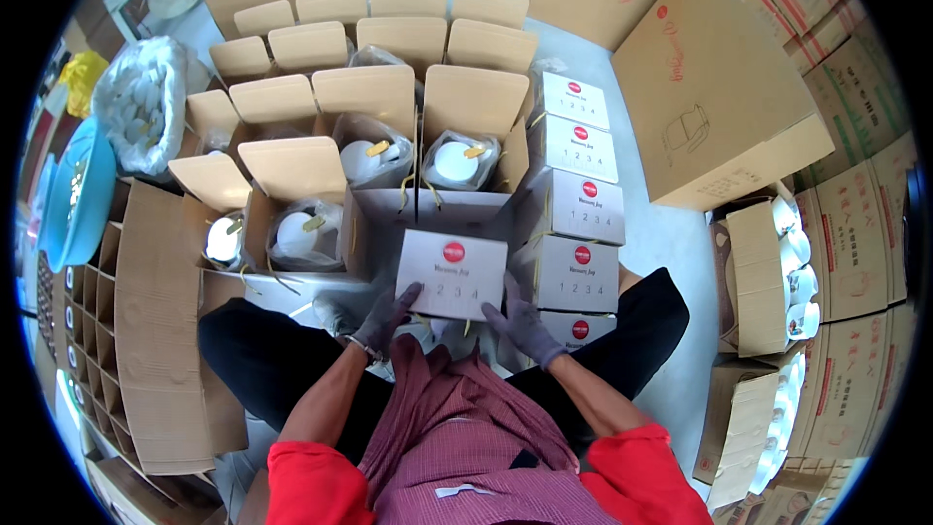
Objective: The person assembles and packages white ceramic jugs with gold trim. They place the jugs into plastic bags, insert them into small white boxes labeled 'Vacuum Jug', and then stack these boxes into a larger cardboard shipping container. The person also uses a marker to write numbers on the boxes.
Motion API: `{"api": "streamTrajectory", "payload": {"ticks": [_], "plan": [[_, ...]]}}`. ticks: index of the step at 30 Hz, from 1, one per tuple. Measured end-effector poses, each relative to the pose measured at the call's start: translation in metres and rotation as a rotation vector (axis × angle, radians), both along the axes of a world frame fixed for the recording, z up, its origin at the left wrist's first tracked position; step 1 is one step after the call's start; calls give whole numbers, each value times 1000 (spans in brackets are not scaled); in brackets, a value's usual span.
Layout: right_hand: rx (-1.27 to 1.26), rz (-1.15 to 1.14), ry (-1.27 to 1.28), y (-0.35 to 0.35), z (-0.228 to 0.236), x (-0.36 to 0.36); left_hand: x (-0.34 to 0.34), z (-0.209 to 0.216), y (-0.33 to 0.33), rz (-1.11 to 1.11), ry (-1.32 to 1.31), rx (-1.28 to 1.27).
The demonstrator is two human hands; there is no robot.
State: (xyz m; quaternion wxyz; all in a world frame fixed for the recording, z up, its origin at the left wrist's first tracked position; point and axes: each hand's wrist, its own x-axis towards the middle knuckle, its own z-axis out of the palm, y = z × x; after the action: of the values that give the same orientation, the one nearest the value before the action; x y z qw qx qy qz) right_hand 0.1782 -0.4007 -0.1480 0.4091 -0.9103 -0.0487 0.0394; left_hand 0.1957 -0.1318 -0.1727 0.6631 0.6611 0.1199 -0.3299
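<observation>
The small white carton (453,274) sits closed just ahead of the lap, long side across, left hand (387,316) and right hand (522,326) pressing flat on its near corners, equally close

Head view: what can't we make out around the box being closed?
- Small grey box: contents hidden, its closed top flap covers them.
- Left hand and right hand: palms face down on the box, underside grip unseen.
- Bagged white items in open cartons: plastic blurs their shape.
- Stacked cartons: cut by the fisheye rim.
</observation>
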Motion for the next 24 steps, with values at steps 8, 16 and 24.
{"api": "streamTrajectory", "payload": {"ticks": [8,16,24], "plan": [[-360,-68,-273,-18,16,131,-97,-57,-3,-390,-287,191],[-238,173,-101,-24,-44,152,-11,-80,38,-112,-315,208],[-462,71,-251,-19,36,14,56,9,-23,78,-484,215]]}}
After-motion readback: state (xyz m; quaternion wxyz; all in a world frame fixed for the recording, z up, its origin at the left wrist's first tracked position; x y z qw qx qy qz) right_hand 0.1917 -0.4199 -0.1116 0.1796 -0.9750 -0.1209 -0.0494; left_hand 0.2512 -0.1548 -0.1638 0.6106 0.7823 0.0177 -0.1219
